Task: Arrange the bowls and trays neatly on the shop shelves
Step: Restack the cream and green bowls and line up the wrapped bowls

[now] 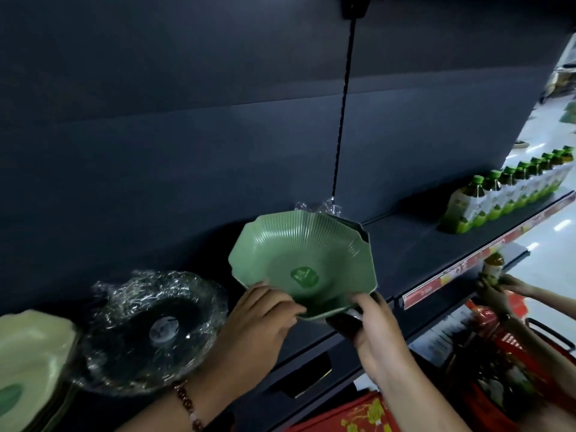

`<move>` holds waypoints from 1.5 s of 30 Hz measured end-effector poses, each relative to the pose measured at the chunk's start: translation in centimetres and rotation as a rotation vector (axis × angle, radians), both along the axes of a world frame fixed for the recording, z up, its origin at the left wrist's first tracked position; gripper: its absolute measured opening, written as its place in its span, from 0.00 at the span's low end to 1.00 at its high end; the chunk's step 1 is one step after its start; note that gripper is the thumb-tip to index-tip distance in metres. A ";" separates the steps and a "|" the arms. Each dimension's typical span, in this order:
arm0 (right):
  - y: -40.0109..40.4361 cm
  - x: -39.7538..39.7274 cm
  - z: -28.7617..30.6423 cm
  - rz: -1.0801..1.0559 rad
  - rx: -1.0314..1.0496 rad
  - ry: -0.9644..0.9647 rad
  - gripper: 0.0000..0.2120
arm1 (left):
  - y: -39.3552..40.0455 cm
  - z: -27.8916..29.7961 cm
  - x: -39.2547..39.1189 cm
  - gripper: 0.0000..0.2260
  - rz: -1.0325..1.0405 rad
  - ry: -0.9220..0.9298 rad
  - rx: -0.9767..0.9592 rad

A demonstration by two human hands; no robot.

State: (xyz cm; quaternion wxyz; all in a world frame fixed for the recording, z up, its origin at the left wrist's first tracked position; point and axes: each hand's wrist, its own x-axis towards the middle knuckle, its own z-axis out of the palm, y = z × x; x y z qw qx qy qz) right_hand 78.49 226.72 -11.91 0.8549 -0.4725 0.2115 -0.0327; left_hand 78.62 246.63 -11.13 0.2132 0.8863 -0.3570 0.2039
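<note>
placing a green ribbed octagonal plastic bowl (304,263) on the dark shelf (414,244).
left hand (258,319) and right hand (371,325) grip closed on its near rim, frame centre; next, set it flat.

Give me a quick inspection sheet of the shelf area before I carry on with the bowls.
Surface: dark shop shelf, bare between the bowls and the bottles.
Job's things: green ribbed octagonal bowl tilted, held at its near rim, with darker pieces stacked behind it; dark round bowls wrapped in clear film on the shelf at left; pale green stacked bowls at far left.
Clutter: row of green-capped drink bottles at the shelf's right end.
Grippers: left hand and right hand both grip the green bowl.
Cables: black cord hanging down in front of the back panel.
Surroundings: another person's hand holding a bottle; red packages below.
</note>
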 end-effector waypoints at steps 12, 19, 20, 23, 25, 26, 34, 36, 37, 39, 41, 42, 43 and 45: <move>5.7 -4.0 -1.9 0.090 0.180 0.113 0.20 | 7.3 0.5 -5.2 0.15 0.361 1.081 -1.254; 8.0 -4.4 -2.1 0.153 0.184 0.201 0.17 | 9.0 1.0 -6.5 0.16 0.349 1.026 -1.302; 8.3 -4.6 -2.1 0.157 0.182 0.214 0.16 | 9.3 0.9 -6.6 0.17 0.349 1.017 -1.304; 9.2 -5.1 -2.0 0.158 0.155 0.233 0.16 | 10.1 0.6 -7.0 0.17 0.350 1.017 -1.329; 9.9 -5.5 -1.6 0.175 0.117 0.207 0.17 | 11.1 0.2 -7.2 0.16 0.348 1.046 -1.363; 10.2 -5.6 -1.4 0.187 0.088 0.188 0.17 | 11.7 0.0 -7.3 0.16 0.342 1.064 -1.383; 14.9 -8.1 0.8 0.411 -0.639 -0.145 0.20 | 17.6 -1.2 -9.3 0.13 0.421 1.177 -1.555; 16.5 -9.1 0.6 0.431 -0.860 -0.234 0.33 | 19.4 -1.3 -10.1 0.14 0.455 1.185 -1.583; 17.1 -9.6 0.4 0.446 -1.010 -0.279 0.38 | 20.2 -1.4 -10.5 0.14 0.473 1.186 -1.600; 18.9 -10.2 -0.4 0.545 -1.378 -0.435 0.38 | 22.4 -1.8 -11.6 0.14 0.516 1.168 -1.639; 21.0 -10.2 -1.1 0.644 -1.657 -0.676 0.32 | 24.6 -2.0 -12.6 0.14 0.560 1.135 -1.658; 22.0 -10.0 -1.2 0.690 -1.736 -0.798 0.28 | 25.5 -2.0 -13.0 0.14 0.586 1.125 -1.663; 23.4 -10.0 -1.1 0.736 -1.785 -0.909 0.24 | 26.6 -2.0 -13.6 0.13 0.603 1.112 -1.676; 26.1 -9.7 -1.0 0.775 -1.795 -1.095 0.17 | 28.5 -1.8 -14.6 0.12 0.636 1.068 -1.703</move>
